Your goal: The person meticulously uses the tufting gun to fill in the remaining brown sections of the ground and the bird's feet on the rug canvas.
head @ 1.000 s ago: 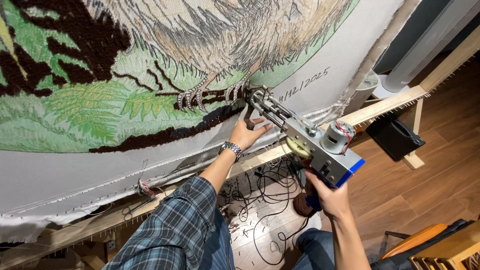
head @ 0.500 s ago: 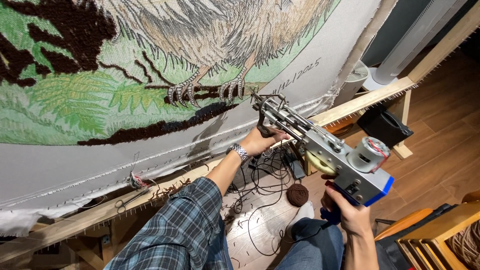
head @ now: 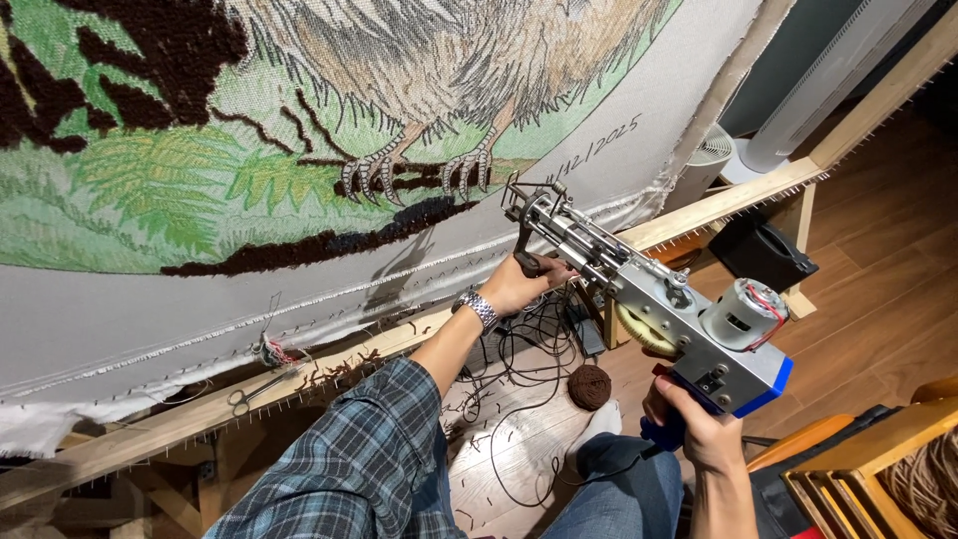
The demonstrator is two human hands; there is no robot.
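So from where I'm watching, both hands are on the tufting gun [head: 649, 299]; it sits right of centre in the head view, nose pointing up toward 10 o'clock at the stretched cloth [head: 299, 289] and stopping just short of it, as far as I can tell. My right hand [head: 694, 424] is wrapped tight around the blue grip at the back end, down at 5 o'clock from the gun body; my left hand [head: 519, 284] is closed around the black front handle under the nose, wristwatch [head: 477, 307] showing just behind it.

Handling guess: this thing looks stiff and fairly heavy, all metal plate with a motor [head: 743, 314] hanging off the back, so it's tail-heavy; two-handed is the way to hold it, one on each handle, and I'd keep fingers clear of the needle end and the yellowish gear wheel [head: 639, 329]. The cloth is the opposite; taut but soft, gives under pressure.

Around it: the cloth carries a tufted picture with bird claws [head: 414, 172] on a dark brown branch [head: 329, 240] at 11 o'clock from the gun nose; the wooden frame rail [head: 180, 419] runs along the bottom edge with scissors [head: 249, 396] lying on it at 8 o'clock; a brown yarn ball [head: 590, 386] sits on the floor between my arms, near black cables [head: 519, 349]; a white fan [head: 711, 150] stands off at 1 o'clock.
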